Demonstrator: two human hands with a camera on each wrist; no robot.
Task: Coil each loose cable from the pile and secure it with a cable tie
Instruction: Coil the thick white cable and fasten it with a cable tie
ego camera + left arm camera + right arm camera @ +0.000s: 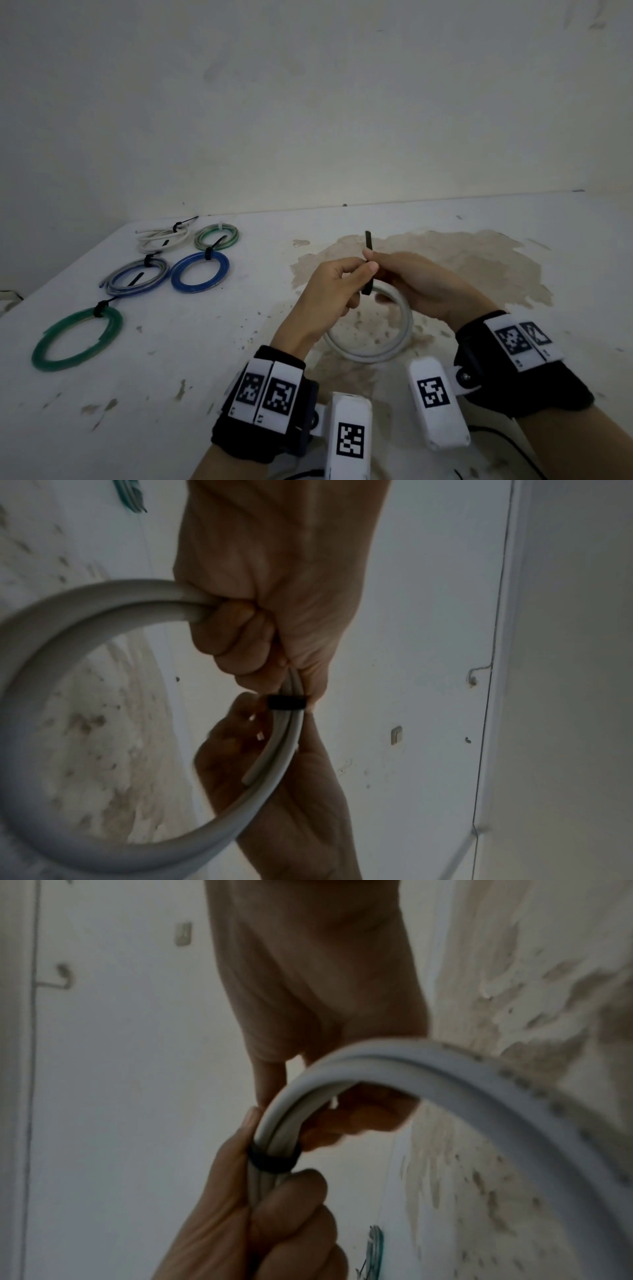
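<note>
A white cable coil (376, 354) hangs above the table's stained patch, held between both hands. My left hand (354, 274) grips the coil's top with curled fingers (240, 631), where its two strands meet. A black cable tie (368, 241) is looped round those strands as a band (286, 702), and its tail stands up above my fingers. My right hand (376, 262) pinches the tie at the coil, its fingertip (268, 1085) against the strands just above the band (274, 1160). One cut cable end (251, 772) lies along the coil (462, 1066).
Several tied coils lie at the table's left: a green one (78, 339), a blue one (200, 275), a grey-blue one (138, 281), a white one (164, 238) and a green-white one (216, 236). The wall (308, 102) rises just behind the table (445, 219).
</note>
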